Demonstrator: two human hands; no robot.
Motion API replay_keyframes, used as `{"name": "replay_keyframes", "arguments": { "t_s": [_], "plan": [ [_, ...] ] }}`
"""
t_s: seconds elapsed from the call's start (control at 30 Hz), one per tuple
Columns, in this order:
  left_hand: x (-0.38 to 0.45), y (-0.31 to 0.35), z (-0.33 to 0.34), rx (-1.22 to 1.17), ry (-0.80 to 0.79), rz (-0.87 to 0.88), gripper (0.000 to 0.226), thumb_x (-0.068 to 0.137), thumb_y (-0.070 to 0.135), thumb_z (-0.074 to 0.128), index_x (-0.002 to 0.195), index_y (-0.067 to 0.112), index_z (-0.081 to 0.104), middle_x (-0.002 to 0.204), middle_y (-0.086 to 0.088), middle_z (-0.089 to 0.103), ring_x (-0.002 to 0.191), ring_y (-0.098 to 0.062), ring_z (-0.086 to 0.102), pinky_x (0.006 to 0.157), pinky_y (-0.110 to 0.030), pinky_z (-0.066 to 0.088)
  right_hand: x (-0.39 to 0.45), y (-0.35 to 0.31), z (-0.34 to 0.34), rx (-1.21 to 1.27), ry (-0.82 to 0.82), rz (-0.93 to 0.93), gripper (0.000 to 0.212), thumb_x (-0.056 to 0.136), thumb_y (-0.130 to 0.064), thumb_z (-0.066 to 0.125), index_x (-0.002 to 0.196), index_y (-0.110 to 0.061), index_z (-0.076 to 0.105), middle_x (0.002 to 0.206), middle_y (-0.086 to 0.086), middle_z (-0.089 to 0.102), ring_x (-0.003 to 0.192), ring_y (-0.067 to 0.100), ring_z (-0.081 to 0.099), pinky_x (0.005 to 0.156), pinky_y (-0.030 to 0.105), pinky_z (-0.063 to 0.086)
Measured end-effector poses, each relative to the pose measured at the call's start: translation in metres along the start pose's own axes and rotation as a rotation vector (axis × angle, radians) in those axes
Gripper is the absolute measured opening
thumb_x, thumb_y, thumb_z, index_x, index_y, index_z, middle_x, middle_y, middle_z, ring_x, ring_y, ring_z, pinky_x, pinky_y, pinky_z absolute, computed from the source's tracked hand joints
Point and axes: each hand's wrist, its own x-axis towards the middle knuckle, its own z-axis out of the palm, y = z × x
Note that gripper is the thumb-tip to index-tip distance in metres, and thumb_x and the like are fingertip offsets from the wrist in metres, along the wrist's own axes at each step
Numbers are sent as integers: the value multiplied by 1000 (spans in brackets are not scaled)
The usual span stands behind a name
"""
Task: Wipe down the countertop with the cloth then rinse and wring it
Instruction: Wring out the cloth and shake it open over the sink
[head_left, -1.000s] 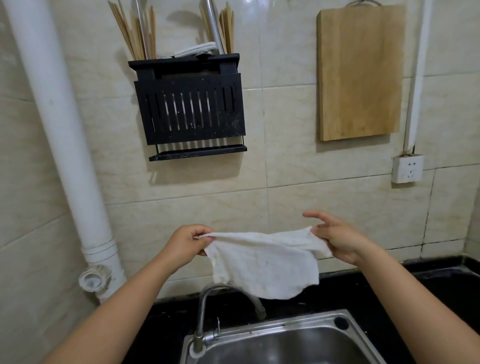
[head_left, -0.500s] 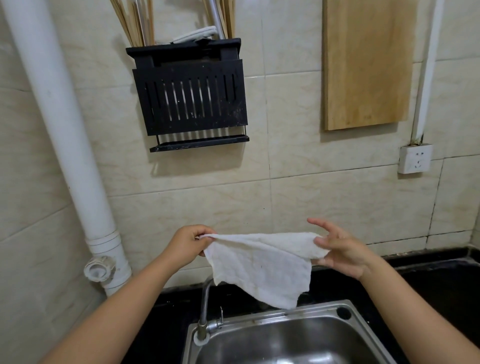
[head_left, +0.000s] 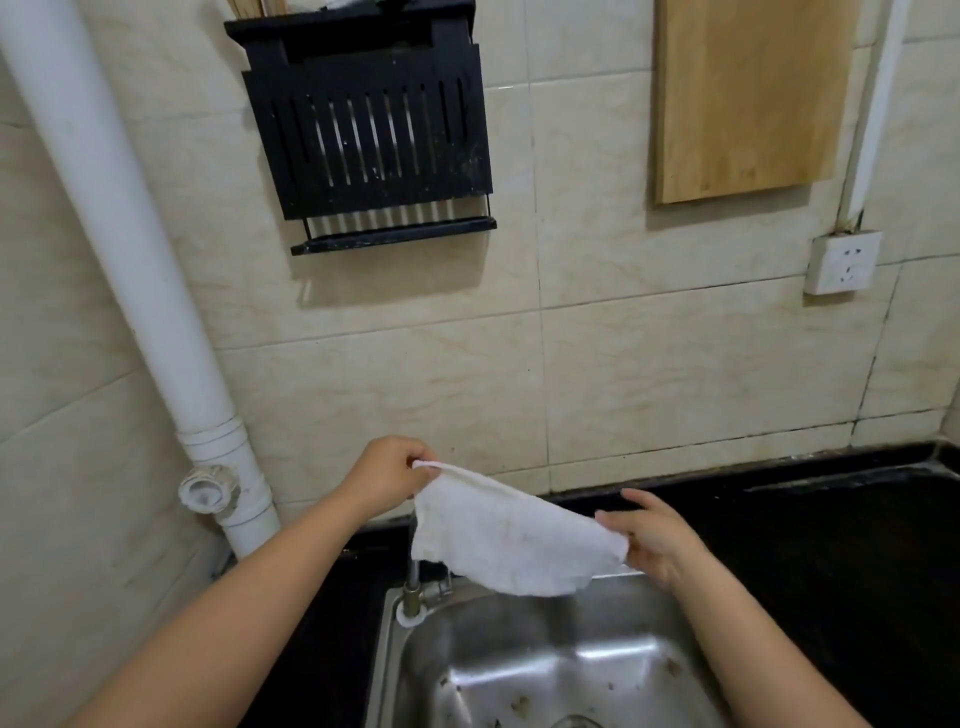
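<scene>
Two bare forearms entered from the lower edge of the head view, each uncovered along its whole visible length, with no sleeve cuff showing anywhere up to the frame's border. The left hand was bare as well: no glove, and no ring or band could be made out on the knuckles above its grip. The right hand was likewise ungloved, its wrist just behind the grip unadorned by any watch or strap. Fingernails looked short and plain where they showed. Nothing else of the person was visible.
</scene>
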Motion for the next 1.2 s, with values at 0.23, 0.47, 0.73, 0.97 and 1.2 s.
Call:
{"name": "replay_keyframes", "arguments": {
  "t_s": [0.23,0.47,0.73,0.97,1.2],
  "plan": [
    [-6,3,12,-58,21,-10,24,86,6,58,67,20,60,63,5,56,58,-5,52,69,-29,46,-18,-17,-12,-380,148,-528,31,80,9,59,107,-5,64,107,10,57,96,20,52,84,27,41],
    [-5,15,13,-70,-2,14,22,86,7,59,65,16,59,58,3,52,52,-4,46,56,-21,37,-9,-17,-12,-1334,92,-515,26,79,-6,51,96,-9,71,94,9,65,97,22,58,73,24,39],
    [-17,29,40,-419,-161,-398,29,86,-2,44,61,12,44,60,-4,42,54,-15,43,38,-14,38,-25,-7,8,-574,-204,-34,35,81,1,44,50,-12,38,56,4,35,52,16,34,50,26,28],
    [-40,30,69,-608,-321,-235,26,92,3,48,69,13,54,68,-1,57,57,-3,58,55,-13,47,-34,10,17,-381,-583,-36,14,84,-6,49,82,-9,63,72,4,59,55,10,51,46,18,36],
    [-50,20,66,-664,-420,-6,11,82,7,64,91,14,64,87,-1,67,77,-5,66,71,-18,50,-37,12,17,-685,-568,-380,27,90,2,49,95,-12,71,85,1,65,62,7,57,47,15,45]
  ]
}}
